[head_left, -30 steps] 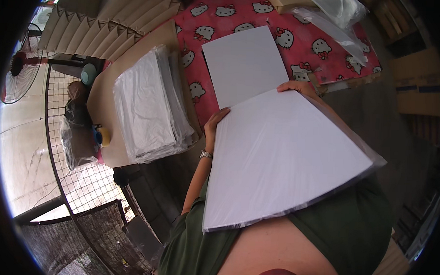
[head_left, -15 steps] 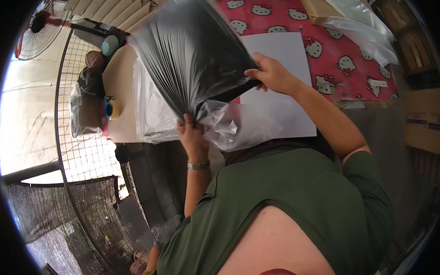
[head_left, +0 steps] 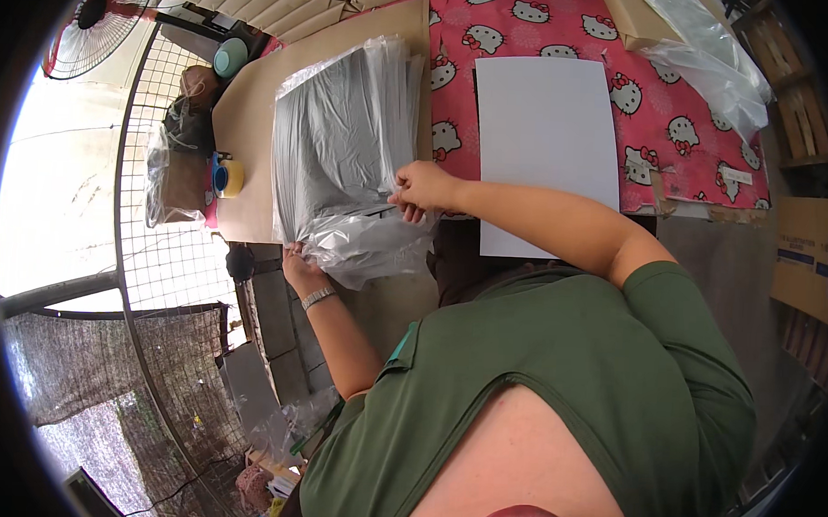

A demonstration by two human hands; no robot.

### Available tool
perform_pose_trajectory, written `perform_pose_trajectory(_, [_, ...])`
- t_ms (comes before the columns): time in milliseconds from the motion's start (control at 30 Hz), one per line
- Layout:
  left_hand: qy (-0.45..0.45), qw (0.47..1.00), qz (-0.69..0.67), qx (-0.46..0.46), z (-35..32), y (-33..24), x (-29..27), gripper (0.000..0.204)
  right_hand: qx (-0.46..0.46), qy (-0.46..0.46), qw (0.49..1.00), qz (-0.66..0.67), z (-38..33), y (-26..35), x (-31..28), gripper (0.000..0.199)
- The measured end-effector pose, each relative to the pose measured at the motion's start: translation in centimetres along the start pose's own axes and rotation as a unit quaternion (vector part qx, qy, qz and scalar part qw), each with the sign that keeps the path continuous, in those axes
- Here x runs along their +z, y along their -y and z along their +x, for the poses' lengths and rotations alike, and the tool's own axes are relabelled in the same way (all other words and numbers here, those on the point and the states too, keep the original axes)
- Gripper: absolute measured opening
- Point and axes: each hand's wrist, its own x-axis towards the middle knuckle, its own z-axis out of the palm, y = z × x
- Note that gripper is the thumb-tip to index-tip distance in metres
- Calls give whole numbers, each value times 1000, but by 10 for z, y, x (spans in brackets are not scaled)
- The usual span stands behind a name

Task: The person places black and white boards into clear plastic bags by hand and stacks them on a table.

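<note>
Both hands now pinch the near edge of a stack of clear plastic bags (head_left: 345, 156). The right hand (head_left: 423, 188) grips the top bag's open end at its right corner, and the left hand (head_left: 302, 259) holds the loose mouth at the lower left corner. Half a second ago one bag was lifted high in the air, shading the tabletop; it now lies flat on the stack again, so the hands seem to be working a bag open or free. Just right of the right hand lies a white sheet (head_left: 546, 145) on a red patterned cloth (head_left: 683, 113). Left of the stack sit a tape roll (head_left: 227, 176) and a teal bowl (head_left: 229, 57). Nothing blocks the hands.
</note>
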Motion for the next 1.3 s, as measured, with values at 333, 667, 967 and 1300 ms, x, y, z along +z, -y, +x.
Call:
perform_pose_trajectory(333, [-17, 890, 333, 310, -93, -15, 68, 40, -117, -94, 947, -285, -33, -3, 10, 18])
perform_pose_trajectory(667, [233, 652, 650, 312, -108, 26, 70, 61, -250, -133, 857, -431, -14, -5, 15, 21])
perform_pose_trajectory(967, [192, 688, 620, 325, -70, 36, 51, 34, -258, 34, 878, -402, -15, -32, 43, 15])
perform_pose_trajectory(1300, [171, 675, 648, 309, -97, 35, 65, 32, -276, -6, 822, -498, 2, -24, 30, 30])
